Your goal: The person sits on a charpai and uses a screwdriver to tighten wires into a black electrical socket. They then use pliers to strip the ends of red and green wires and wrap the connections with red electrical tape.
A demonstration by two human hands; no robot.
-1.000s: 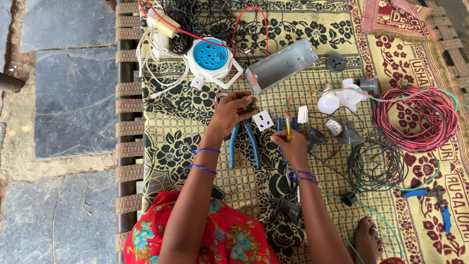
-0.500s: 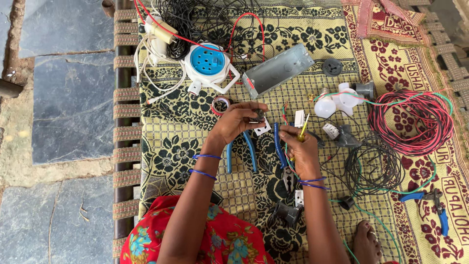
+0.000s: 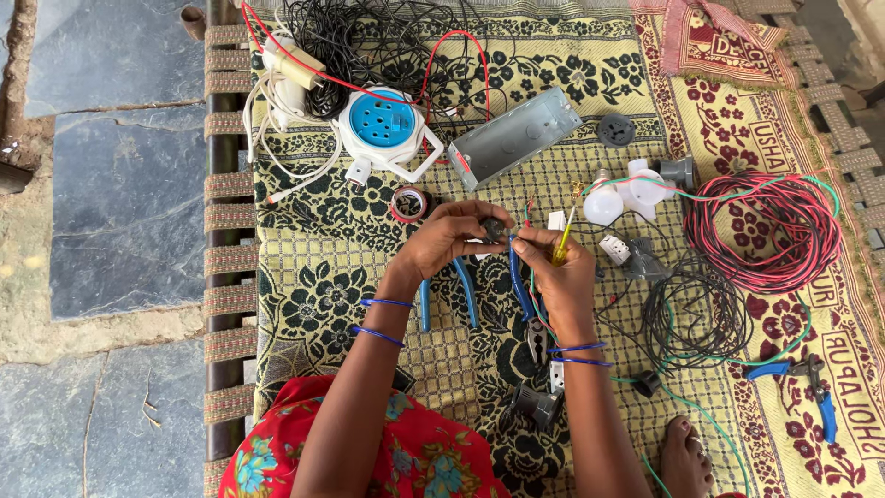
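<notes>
A small dark electrical fitting (image 3: 495,228) is pinched in the left hand (image 3: 452,242) above the patterned mat (image 3: 304,286); a yellow-handled screwdriver (image 3: 562,242) is gripped by the right hand (image 3: 558,272) (red and green wires (image 3: 529,214) stand loose at the fitting, apparently not yet fastened).

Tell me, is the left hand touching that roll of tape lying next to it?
Apart. In the head view the left hand pinches a small dark part above the mat, and patterned mat shows between its knuckles and the tape roll.
</notes>
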